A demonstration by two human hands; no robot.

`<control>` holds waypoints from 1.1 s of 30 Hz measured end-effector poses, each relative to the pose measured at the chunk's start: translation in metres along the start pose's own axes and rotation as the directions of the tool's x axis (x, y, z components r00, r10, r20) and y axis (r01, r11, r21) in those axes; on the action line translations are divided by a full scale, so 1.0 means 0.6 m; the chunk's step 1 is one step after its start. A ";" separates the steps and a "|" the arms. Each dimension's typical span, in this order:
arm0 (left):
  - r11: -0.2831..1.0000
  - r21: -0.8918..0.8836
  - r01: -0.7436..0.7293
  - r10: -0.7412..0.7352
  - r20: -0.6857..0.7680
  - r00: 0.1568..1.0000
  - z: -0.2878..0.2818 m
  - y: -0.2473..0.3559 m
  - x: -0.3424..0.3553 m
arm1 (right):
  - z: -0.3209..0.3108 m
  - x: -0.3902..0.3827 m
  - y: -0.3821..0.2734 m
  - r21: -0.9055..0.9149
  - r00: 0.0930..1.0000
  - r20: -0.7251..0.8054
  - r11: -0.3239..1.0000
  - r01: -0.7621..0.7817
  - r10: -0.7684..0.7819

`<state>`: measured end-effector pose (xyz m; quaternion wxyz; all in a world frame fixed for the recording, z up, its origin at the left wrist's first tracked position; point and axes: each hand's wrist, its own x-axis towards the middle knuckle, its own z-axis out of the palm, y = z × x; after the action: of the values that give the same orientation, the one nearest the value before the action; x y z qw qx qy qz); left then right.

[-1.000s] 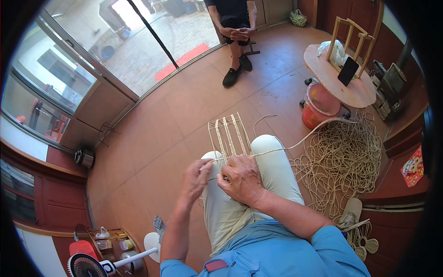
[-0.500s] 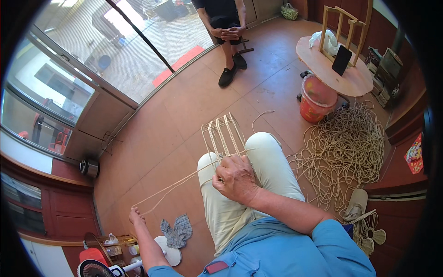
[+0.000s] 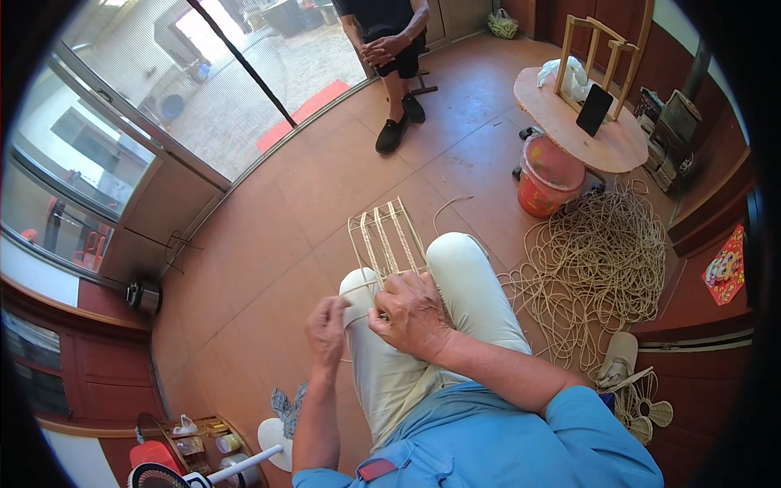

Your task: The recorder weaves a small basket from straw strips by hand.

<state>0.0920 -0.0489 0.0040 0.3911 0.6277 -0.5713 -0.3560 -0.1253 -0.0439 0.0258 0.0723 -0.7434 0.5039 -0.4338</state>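
Between my knees (image 3: 462, 272) lies a narrow open frame (image 3: 382, 232) of pale rods and plaited cord strips, its far end projecting beyond the knees. My right hand (image 3: 407, 313) is closed over the frame's near part, which it largely hides. My left hand (image 3: 328, 325), slightly blurred, is beside my left knee just left of the frame, fingers pinched on a thin pale cord (image 3: 351, 293) that runs toward the frame.
A seated person in dark shoes (image 3: 390, 134) faces me near the glass door (image 3: 211, 98). At right are a round board (image 3: 541, 106) with phone (image 3: 594, 110) and wooden stand, a red bucket (image 3: 549, 183) and tangled cord (image 3: 594, 276). A fan (image 3: 150, 476) stands lower left.
My left hand swung out to the lower left, stretching the cord, and has since come back beside the left knee. My right hand stayed on the frame. The seated person's hands have shifted.
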 end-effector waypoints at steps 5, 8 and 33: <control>0.830 0.548 0.103 0.093 -0.317 0.944 -0.169 -0.168 -0.001 | -0.003 -0.001 -0.003 -0.014 0.999 0.035 1.000 -0.007 0.008; 0.942 0.324 0.084 0.005 -0.265 0.964 -0.123 -0.022 -0.067 | -0.004 -0.004 -0.003 -0.013 0.999 0.051 1.000 -0.008 0.009; 0.271 -0.878 0.396 -0.312 0.309 0.899 0.123 0.055 -0.090 | -0.088 0.023 0.030 0.301 0.955 0.296 0.946 -0.118 0.025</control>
<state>0.0065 -0.0025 0.0011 0.5634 0.3939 -0.1302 -0.7145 -0.1739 -0.0464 0.0566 0.2785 -0.7586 0.4389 -0.3929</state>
